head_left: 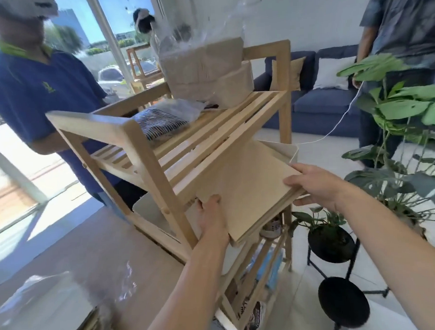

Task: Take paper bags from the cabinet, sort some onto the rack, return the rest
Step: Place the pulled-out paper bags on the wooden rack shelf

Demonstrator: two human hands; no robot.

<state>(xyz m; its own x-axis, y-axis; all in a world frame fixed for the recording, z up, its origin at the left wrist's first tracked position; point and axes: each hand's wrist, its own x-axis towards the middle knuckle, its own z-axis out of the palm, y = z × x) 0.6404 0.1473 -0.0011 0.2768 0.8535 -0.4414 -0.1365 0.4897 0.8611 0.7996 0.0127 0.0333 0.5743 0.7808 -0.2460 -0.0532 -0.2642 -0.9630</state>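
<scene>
A flat stack of brown paper bags (247,188) lies partly under the top shelf of the wooden rack (149,167), over a white tray (289,149) on the second level. My left hand (212,220) grips the stack's near left corner. My right hand (314,185) holds its right edge, thumb on top and fingers beneath. On the rack's top shelf stands a clear plastic package of paper bags (207,68), with a striped packet (159,122) lying beside it.
A person in a blue shirt (34,98) stands left of the rack, another person (400,32) at the back right. Potted plants (398,112) on black stands (342,301) crowd the right. A sofa (320,95) sits behind. A brown tabletop (91,270) lies at lower left.
</scene>
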